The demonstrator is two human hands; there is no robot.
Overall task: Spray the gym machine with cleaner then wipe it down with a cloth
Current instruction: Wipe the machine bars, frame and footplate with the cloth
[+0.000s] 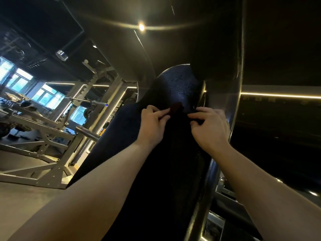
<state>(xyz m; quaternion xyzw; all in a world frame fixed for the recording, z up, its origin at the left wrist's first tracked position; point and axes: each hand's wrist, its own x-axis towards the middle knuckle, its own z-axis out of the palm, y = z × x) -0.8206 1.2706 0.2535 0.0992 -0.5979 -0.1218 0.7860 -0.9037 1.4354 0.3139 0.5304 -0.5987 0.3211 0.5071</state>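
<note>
A black textured pad (180, 84) of the gym machine fills the middle of the head view, with a glossy wet-looking patch near its top. A dark cloth (156, 162) hangs down over the pad; a small reddish tag (176, 107) shows at its upper edge. My left hand (153, 124) pinches the cloth's top edge left of the tag. My right hand (209, 126) pinches the same edge on the right. Both hands hold the cloth against the pad. No spray bottle is in sight.
A curved metal frame tube (236, 101) runs down the right of the pad. Grey racks (57, 129) and a barbell (90, 101) stand to the left, with windows (22, 79) behind. A short steel bar (86, 133) sticks out left of the pad.
</note>
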